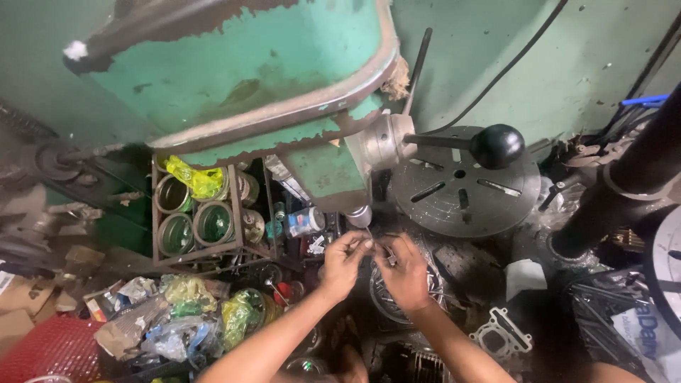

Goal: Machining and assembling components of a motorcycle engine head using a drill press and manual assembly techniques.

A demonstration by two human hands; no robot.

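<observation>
A cluttered workshop surrounds a worn green drill press (241,78) with a round slotted table (464,188) at its right. Below the chuck (360,215), the left hand (344,261) and right hand (406,273) meet, fingers pinched narrow around a small metal part (389,255). Tins fill a rack (202,213) at left, near bagged clutter.

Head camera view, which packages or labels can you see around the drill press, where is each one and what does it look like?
Small bottle: right of the tin rack, lying tilted, white with a blue label.
Yellow plastic bag: on top of the rack's tins, crumpled.
Plastic bags: lower left heap, clear, green and yellow.
White bag: lower right edge, blue lettering.
Cardboard pieces: far left, brown.
</observation>
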